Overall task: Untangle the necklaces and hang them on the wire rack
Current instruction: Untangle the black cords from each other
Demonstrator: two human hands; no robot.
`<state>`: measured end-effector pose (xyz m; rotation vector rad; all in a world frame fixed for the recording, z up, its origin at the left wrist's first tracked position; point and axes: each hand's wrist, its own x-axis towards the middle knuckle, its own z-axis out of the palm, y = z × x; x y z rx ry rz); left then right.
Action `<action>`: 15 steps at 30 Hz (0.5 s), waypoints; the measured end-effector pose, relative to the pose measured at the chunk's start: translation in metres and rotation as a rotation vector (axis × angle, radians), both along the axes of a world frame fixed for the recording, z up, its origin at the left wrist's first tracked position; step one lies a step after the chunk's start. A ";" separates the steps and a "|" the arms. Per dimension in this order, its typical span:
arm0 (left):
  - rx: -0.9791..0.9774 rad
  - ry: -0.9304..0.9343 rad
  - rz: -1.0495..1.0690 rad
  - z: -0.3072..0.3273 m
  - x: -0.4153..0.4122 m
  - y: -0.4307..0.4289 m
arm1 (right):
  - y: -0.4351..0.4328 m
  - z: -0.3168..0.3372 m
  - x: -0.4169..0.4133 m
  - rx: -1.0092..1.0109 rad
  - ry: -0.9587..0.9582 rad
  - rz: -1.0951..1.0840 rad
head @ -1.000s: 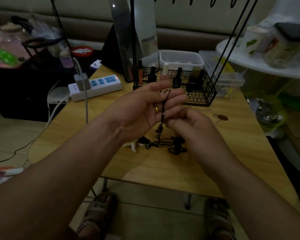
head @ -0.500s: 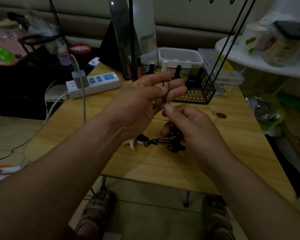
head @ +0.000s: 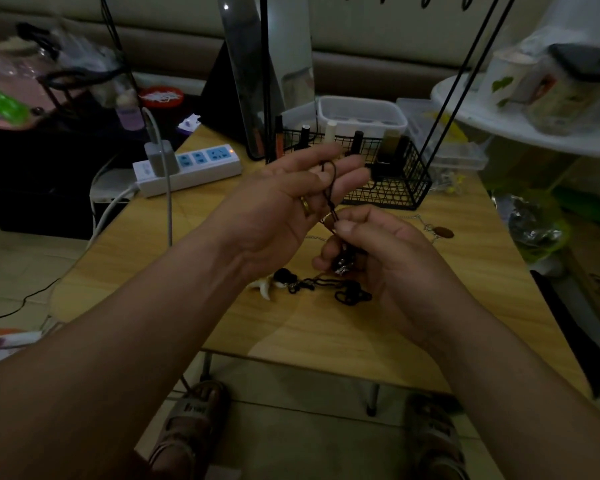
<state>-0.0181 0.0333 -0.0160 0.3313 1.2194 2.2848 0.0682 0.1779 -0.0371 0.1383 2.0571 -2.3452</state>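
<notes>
Table (head: 326, 327) sits under both hands, with the rack (head: 395, 192) just past the fingertips. Left hand (head: 284, 209) is spread, fingers mostly straight, and a black cord (head: 329, 188) loops over them. Right hand (head: 392, 261) pinches that cord just below, thumb against forefinger. The tangle (head: 352, 296) lies on the table under the right hand.

ring: gold band (head: 305, 205), left hand (head: 274, 209) | forearms (head: 118, 341): bare | feet: grey strap sandals (head: 187, 420)

Dim, murky indoor light; wide-angle edge distortion.
</notes>
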 end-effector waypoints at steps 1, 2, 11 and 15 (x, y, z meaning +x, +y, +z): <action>-0.016 0.012 -0.012 -0.001 0.000 0.000 | -0.001 -0.001 -0.001 0.020 0.011 -0.008; -0.031 0.025 -0.020 -0.001 0.000 0.001 | -0.001 -0.001 -0.001 0.043 0.024 -0.025; -0.856 0.624 0.357 -0.007 0.001 -0.012 | 0.009 0.001 0.001 0.256 0.109 -0.156; -0.860 0.918 0.290 -0.001 0.009 -0.017 | 0.009 0.002 0.002 0.302 0.132 -0.194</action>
